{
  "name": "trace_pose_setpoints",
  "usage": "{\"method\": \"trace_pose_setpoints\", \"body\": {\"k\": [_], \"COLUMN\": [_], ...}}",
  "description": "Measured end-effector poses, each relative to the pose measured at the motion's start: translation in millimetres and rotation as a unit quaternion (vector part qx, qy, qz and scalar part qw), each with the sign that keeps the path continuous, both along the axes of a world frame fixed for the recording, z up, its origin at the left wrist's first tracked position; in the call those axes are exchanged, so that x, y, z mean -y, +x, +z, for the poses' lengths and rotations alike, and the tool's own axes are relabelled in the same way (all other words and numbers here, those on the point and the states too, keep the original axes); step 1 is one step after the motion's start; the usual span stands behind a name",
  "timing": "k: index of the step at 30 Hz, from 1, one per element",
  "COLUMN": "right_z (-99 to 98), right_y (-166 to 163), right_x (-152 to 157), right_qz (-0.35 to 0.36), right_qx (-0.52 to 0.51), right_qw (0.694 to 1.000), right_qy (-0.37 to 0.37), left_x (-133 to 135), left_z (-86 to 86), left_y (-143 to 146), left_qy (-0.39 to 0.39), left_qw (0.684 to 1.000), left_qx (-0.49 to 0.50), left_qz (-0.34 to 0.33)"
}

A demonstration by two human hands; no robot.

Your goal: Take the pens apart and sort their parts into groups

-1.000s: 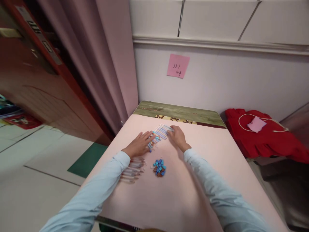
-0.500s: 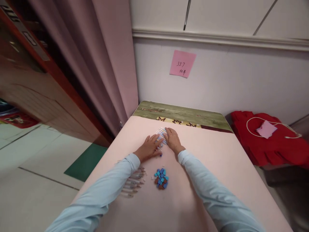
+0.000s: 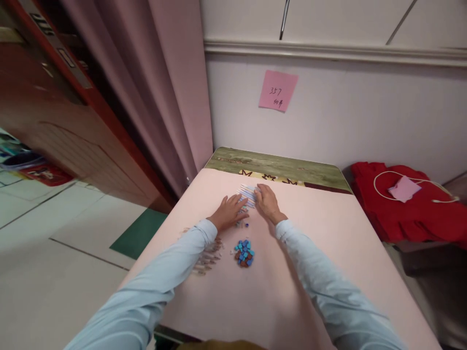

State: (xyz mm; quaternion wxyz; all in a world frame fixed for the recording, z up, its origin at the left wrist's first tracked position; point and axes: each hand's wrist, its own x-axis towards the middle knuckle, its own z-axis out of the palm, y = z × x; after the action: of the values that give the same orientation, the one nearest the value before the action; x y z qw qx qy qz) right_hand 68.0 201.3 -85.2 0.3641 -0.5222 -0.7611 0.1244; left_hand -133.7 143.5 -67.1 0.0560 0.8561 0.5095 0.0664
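A row of thin white and blue sticks (image 3: 248, 194) lies side by side near the far end of the table. My left hand (image 3: 229, 212) rests at their left ends with its fingers spread. At their right ends lies my right hand (image 3: 267, 200), its fingers lightly bent and close together, touching the sticks without gripping them. Small bits, one a dark blue bead (image 3: 247, 225), lie partly hidden by my left hand. Closer to me is a pile of blue, turquoise and brown cubes (image 3: 244, 253). Several pencil-like pens (image 3: 209, 257) lie partly under my left forearm.
A pale sheet covers the table (image 3: 321, 233), whose green patterned far edge meets the wall. A pink note (image 3: 278, 91) is stuck there. To the right, a red cloth (image 3: 419, 218) carries a white cable and pink paper. A curtain (image 3: 175, 87) and wooden door (image 3: 65, 126) stand left.
The view has shifted slightly, showing more of the table's near edge. My hands are a little farther apart, and more of the sticks shows between them.
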Motion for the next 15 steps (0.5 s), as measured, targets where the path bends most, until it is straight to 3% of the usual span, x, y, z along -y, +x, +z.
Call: {"method": "trace_pose_setpoints", "body": {"k": [4,8,12,15], "right_z": [10.3,8.6,3.5,1.7], "right_y": [14,16,0,-13], "right_x": [55,106,121,115], "right_qz": [0.008,0.059,0.052,0.022], "right_qx": [-0.049,-0.021,0.030,0.078], "right_qw": [0.999,0.996,0.994,0.992], "right_qy": [-0.007,-0.066,-0.096,-0.100], "left_x": [7,35,74,92], "left_z": [10.6,28.1,37.8,34.8], "left_y": [-17,-38,-41,-25], "left_qy": [-0.025,0.031,0.077,0.024], "left_qw": [0.995,0.974,0.949,0.970], "left_qx": [0.082,0.196,0.219,0.154], "left_qz": [0.042,0.106,0.214,0.185]}}
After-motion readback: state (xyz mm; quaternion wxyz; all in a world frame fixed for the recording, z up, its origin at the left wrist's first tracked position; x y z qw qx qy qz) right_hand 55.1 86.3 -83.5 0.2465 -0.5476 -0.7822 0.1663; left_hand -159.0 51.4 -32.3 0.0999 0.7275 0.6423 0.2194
